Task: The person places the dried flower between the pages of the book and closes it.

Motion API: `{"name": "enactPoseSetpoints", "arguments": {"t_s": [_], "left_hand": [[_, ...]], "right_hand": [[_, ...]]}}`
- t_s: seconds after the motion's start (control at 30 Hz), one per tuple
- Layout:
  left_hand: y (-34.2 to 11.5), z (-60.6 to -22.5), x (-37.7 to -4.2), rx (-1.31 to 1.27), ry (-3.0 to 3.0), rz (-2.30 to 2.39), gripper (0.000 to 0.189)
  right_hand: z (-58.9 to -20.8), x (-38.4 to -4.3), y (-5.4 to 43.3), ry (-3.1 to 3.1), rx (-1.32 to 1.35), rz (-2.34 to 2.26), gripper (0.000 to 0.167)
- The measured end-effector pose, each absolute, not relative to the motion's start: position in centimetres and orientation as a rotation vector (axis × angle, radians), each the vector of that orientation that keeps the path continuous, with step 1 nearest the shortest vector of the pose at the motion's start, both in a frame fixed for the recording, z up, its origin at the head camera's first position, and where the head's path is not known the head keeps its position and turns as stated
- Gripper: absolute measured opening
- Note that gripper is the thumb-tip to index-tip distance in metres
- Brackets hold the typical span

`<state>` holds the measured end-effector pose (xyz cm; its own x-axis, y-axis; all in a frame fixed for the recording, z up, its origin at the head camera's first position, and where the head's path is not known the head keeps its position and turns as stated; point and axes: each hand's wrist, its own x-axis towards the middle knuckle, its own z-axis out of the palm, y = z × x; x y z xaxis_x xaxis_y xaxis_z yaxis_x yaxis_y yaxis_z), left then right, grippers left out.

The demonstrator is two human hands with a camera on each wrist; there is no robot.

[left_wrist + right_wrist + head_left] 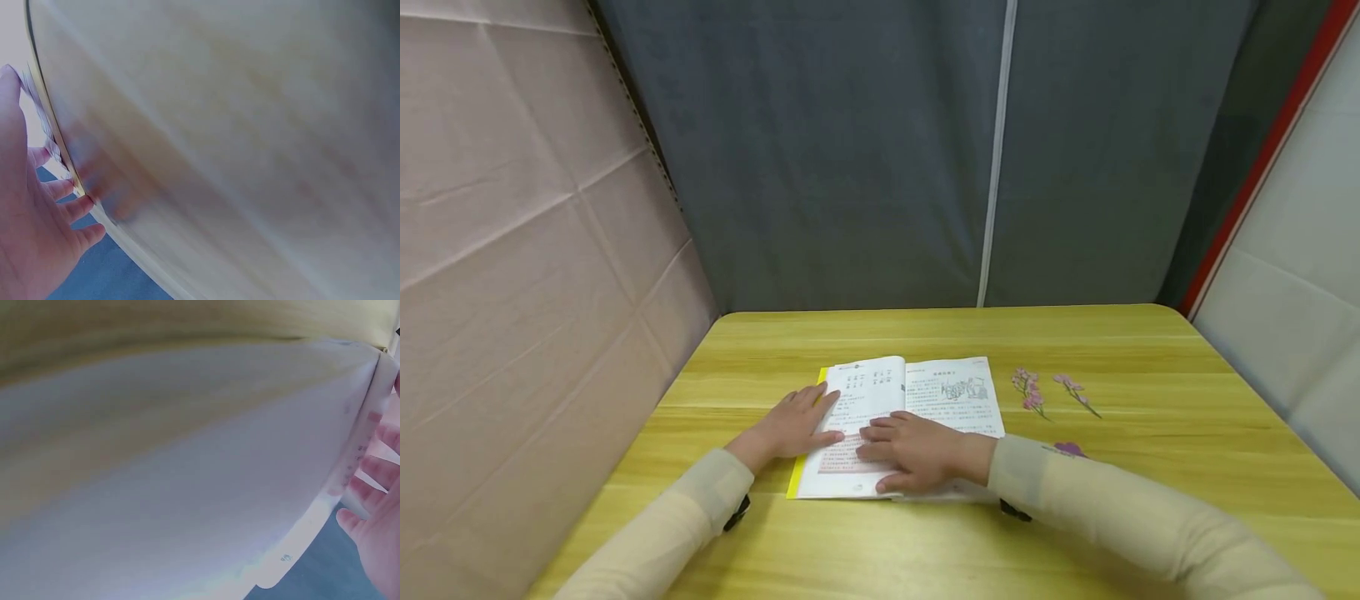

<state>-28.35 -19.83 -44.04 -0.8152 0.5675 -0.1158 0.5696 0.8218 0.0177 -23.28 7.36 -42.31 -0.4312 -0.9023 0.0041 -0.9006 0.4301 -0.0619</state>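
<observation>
An open book (868, 392) with printed text and a line drawing lies flat on the wooden table, its yellow cover edge showing at the left. My left hand (793, 421) rests on the book's left edge with fingers extended and thumb reaching over the page. Across the lower middle of the pages lies my right hand (917, 450), its fingers spread toward the left page. In the left wrist view, the left hand (44, 225) touches the book's edge with its fingertips. The right hand (381, 506) shows at the right border of its wrist view, fingers against the page.
Right of the book, two pink flower sprigs (1030, 392) (1075, 393) lie on the wooden table (1150, 433). A purple item (1070, 449) is partly hidden behind the right sleeve. A dark grey curtain (850, 167) hangs beyond the far edge, with pale cloth walls at both sides.
</observation>
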Motion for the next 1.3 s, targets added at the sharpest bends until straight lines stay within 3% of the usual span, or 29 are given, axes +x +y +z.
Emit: {"name": "enactPoseSetpoints", "arguments": {"t_s": [0.27,0.67,1.3], "left_hand": [[-19.9,-44.0,-28.3,0.889,2.886,-0.013,0.085],[-19.9,-44.3,-28.5,0.895,2.881,0.012,0.087],[-19.9,-44.0,-28.1,0.88,2.871,0.091,0.085]], "right_hand": [[-40.5,-23.4,8.9,2.715,-1.727,-0.062,0.058],[-38.6,-23.3,15.5,2.852,-1.54,-0.32,0.052],[-40.9,-23.4,27.0,3.011,-0.733,-1.089,0.044]]}}
